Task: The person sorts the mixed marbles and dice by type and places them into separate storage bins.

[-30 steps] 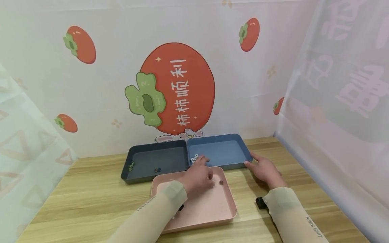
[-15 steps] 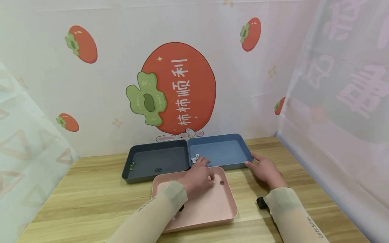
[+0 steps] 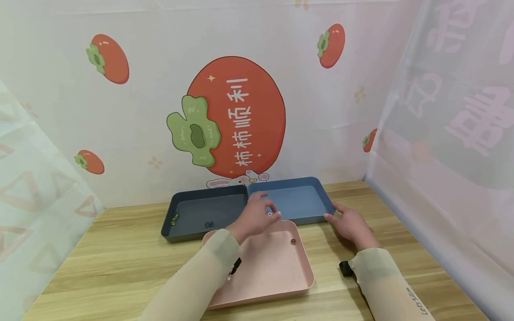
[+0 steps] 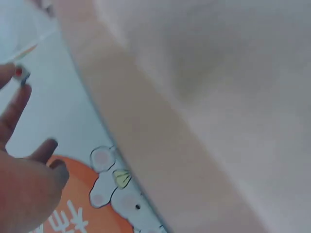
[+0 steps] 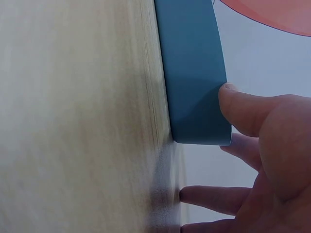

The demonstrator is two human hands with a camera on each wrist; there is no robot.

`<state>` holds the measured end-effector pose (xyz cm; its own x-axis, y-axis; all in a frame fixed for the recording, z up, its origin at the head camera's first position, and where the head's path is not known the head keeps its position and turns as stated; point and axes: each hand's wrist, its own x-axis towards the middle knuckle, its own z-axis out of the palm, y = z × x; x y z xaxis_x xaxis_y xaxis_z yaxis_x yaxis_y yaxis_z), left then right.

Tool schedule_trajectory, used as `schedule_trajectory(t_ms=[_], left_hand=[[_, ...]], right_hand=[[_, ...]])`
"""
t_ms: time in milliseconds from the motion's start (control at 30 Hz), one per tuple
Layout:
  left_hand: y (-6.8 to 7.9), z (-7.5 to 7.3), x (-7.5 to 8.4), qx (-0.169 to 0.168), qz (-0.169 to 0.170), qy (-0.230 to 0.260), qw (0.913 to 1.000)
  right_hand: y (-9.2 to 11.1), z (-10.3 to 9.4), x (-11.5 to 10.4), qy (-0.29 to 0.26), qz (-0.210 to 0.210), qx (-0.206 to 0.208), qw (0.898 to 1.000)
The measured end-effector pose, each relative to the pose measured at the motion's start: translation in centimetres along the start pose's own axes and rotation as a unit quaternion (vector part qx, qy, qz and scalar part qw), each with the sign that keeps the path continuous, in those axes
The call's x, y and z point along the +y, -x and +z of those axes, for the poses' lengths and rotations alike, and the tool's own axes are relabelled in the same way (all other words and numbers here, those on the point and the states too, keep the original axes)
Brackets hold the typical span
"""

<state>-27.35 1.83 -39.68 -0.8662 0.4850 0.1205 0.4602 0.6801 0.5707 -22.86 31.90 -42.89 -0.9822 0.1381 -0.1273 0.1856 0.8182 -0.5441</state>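
My left hand (image 3: 257, 215) is raised over the far edge of the pink tray (image 3: 277, 285), next to the blue tray's near left part. Between thumb and finger it pinches a small white die (image 4: 21, 74) with a red dot, seen in the left wrist view. Another white die (image 3: 269, 214) shows in the blue tray (image 3: 299, 200), partly behind the hand. At that tray's near right corner, my right hand (image 3: 351, 225) holds the wall between thumb and index finger. Its other fingers reach down to the tabletop in the right wrist view.
A brown marble (image 3: 293, 241) lies in the pink tray's far right corner. The dark grey tray (image 3: 213, 205) adjoins the blue one on the left, with green marbles (image 3: 174, 219) and a blue marble (image 3: 211, 224) inside. Behind the trays hangs a printed cloth (image 3: 321, 133).
My left hand has risen from the pink tray and moved forward to the blue tray's near edge, carrying the die. My right hand has stayed at the blue tray's corner.
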Motion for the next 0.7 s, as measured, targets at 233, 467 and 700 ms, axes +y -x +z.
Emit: schedule_trajectory(t_ms=[233,467,700], left_hand=[[-1.0,-2.5,-0.2,0.088,-0.040,0.017,0.9952],[-1.3,-2.8,-1.2,0.092,-0.055,-0.014,0.9941],[-1.6,-2.5,-1.8,0.085,-0.060,-0.041,0.9937]], right_hand=[[-0.1,0.0,0.3,0.003,-0.016,0.007,1.000],[-0.2,0.1,0.3,0.002,-0.033,0.017,0.999],[-0.3,0.3,0.2,-0.001,-0.032,0.020,0.999]])
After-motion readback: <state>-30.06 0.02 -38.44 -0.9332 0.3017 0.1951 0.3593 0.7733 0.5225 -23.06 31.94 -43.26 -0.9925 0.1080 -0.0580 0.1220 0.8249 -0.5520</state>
